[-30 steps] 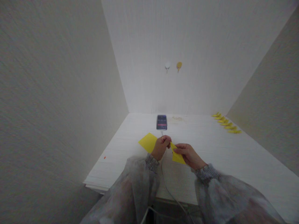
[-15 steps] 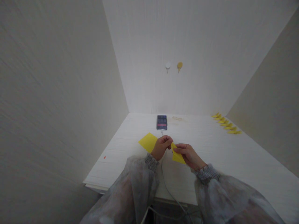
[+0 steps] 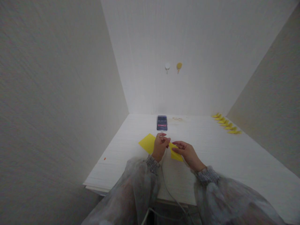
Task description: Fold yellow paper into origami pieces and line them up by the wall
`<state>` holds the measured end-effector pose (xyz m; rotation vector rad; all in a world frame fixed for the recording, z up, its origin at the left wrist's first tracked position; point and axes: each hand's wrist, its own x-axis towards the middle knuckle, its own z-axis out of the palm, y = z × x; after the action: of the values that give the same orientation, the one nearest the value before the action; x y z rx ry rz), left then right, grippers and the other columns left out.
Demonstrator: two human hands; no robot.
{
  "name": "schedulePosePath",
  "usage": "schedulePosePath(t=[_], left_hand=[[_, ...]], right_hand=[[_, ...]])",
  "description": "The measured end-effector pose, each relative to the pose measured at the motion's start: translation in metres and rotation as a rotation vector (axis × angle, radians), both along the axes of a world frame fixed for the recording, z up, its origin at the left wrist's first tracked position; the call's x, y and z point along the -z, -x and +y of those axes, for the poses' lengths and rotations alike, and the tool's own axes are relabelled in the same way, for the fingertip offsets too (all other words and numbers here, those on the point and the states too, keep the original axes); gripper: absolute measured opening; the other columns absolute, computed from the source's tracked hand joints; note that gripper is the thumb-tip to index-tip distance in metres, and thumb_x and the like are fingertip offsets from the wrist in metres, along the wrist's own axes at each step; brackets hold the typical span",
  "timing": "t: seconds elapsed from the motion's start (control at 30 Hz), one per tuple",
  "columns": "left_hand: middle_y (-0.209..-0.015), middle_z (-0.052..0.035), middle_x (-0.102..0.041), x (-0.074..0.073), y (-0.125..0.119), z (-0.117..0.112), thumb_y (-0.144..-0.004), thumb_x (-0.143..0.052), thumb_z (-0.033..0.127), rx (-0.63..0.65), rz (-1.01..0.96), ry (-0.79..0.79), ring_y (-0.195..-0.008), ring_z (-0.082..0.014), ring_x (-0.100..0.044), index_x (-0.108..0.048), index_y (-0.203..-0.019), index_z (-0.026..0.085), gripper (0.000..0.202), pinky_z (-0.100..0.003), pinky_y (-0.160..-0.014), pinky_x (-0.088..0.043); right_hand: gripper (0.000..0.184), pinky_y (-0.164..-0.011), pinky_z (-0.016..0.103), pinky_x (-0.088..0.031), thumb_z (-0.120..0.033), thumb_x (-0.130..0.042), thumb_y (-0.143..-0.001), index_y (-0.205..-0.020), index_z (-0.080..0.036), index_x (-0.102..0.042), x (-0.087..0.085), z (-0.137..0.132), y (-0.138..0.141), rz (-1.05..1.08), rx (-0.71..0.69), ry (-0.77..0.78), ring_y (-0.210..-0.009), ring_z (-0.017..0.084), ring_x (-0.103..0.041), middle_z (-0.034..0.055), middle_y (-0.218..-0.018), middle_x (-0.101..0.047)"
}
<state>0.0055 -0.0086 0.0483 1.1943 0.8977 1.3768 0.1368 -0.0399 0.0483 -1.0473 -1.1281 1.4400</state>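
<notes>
My left hand pinches the upper left corner of a folded piece of yellow paper between thumb and fingertips. On the paper's right side is my right hand, its thumb and fingers closed around the edge. The paper is held over the white table, its lower part pointing down to the right. Partly behind my left hand lies a flat yellow sheet. A phone with a lit, blurred screen lies just beyond my hands.
Several folded yellow paper pieces stand in a row at the back right of the white table. A cable runs from the phone over the front edge. Two hooks, one white and one yellow, are on the back wall. A small orange bit lies at left.
The folded paper has shifted a little left, with my left hand's pinch moving to its corner. My right hand's fingers have stretched out more along its edge.
</notes>
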Motion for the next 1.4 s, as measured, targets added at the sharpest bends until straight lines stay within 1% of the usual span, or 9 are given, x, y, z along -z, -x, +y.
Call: schedulePosePath(t=[0.1,0.23,0.37,0.5,0.73,0.87,1.03,1.2,1.4], left_hand=[[-0.055,0.0057,-0.048,-0.003,0.001,-0.002,-0.068,-0.055,0.038,0.066,0.058,0.081,-0.046,-0.0059,-0.045,-0.042,-0.087,0.017,0.031,-0.019,-0.046,-0.038],[-0.053,0.0038,-0.047,-0.002,0.000,-0.005,-0.060,-0.061,0.038,0.245,0.189,0.109,-0.046,-0.0058,-0.044,-0.047,-0.063,0.014,0.028,-0.019,-0.046,-0.037],[-0.052,0.0028,-0.049,0.004,0.000,-0.003,-0.062,-0.060,0.037,0.159,0.170,0.102,-0.048,-0.0068,-0.045,-0.049,-0.058,0.013,0.026,-0.021,-0.049,-0.037],[-0.054,0.0017,-0.051,0.006,0.001,-0.002,-0.063,-0.060,0.037,0.086,0.087,0.110,-0.051,-0.0078,-0.047,-0.053,-0.061,0.012,0.025,-0.022,-0.052,-0.039],[-0.057,-0.0003,-0.055,0.002,-0.004,-0.006,-0.062,-0.061,0.036,0.123,-0.075,0.186,-0.052,-0.0078,-0.049,-0.055,-0.061,0.010,0.027,-0.022,-0.054,-0.039],[-0.061,-0.0024,-0.057,0.002,-0.006,-0.006,-0.063,-0.061,0.037,0.173,-0.166,0.221,-0.056,-0.0087,-0.052,-0.056,-0.064,0.009,0.028,-0.023,-0.058,-0.041],[-0.069,-0.0037,-0.058,0.000,-0.004,-0.004,-0.064,-0.059,0.039,0.176,-0.231,0.228,-0.062,-0.0092,-0.053,-0.057,-0.067,0.010,0.029,-0.023,-0.063,-0.041],[-0.066,-0.0012,-0.055,0.000,-0.007,-0.006,-0.061,-0.061,0.040,0.094,-0.030,0.261,-0.054,-0.0072,-0.050,-0.054,-0.072,0.012,0.030,-0.021,-0.053,-0.040],[-0.079,-0.0077,-0.060,-0.010,-0.010,-0.015,-0.071,-0.050,0.044,0.378,-0.184,0.240,-0.070,-0.0126,-0.057,-0.056,-0.082,0.011,0.036,-0.026,-0.065,-0.045]], right_hand=[[0.037,-0.050,0.025,-0.042,-0.030,-0.069,-0.054,-0.085,-0.016,-0.056,0.000,0.002,-0.002,-0.057,0.040,-0.042,-0.049,0.012,-0.054,-0.0032,-0.057,-0.058],[0.039,-0.049,0.025,-0.042,-0.033,-0.067,-0.057,-0.089,-0.017,-0.052,0.005,0.006,-0.006,-0.152,0.071,-0.109,-0.049,0.012,-0.053,-0.0052,-0.053,-0.054],[0.048,-0.058,0.028,-0.046,-0.031,-0.070,-0.052,-0.093,-0.018,-0.050,0.010,0.009,-0.005,-0.110,0.043,-0.109,-0.061,0.016,-0.058,-0.0022,-0.064,-0.059],[0.027,-0.057,0.027,-0.044,-0.034,-0.065,-0.059,-0.076,-0.016,-0.057,0.009,0.008,-0.006,-0.193,0.036,-0.132,-0.062,0.016,-0.057,0.0016,-0.067,-0.061],[0.022,-0.047,0.024,-0.036,-0.038,-0.061,-0.062,-0.064,-0.016,-0.061,0.003,0.003,-0.007,-0.381,0.143,-0.200,-0.050,0.013,-0.049,-0.0005,-0.054,-0.056],[0.022,-0.051,0.026,-0.040,-0.039,-0.058,-0.066,-0.068,-0.017,-0.062,-0.003,0.000,-0.004,-0.435,0.166,-0.257,-0.055,0.015,-0.052,0.0008,-0.058,-0.059],[0.020,-0.060,0.027,-0.042,-0.034,-0.048,-0.076,-0.074,-0.019,-0.062,-0.008,-0.005,-0.005,-0.664,0.215,-0.526,-0.063,0.016,-0.054,0.0042,-0.069,-0.062],[0.018,-0.059,0.025,-0.040,-0.024,-0.045,-0.079,-0.073,-0.017,-0.060,-0.008,-0.005,-0.013,-1.003,0.352,-0.871,-0.061,0.014,-0.052,0.0043,-0.064,-0.058],[0.019,-0.061,0.029,-0.038,-0.017,-0.042,-0.080,-0.078,-0.016,-0.061,-0.013,-0.006,-0.017,-1.343,0.401,-1.168,-0.066,0.016,-0.050,0.0069,-0.070,-0.058]])
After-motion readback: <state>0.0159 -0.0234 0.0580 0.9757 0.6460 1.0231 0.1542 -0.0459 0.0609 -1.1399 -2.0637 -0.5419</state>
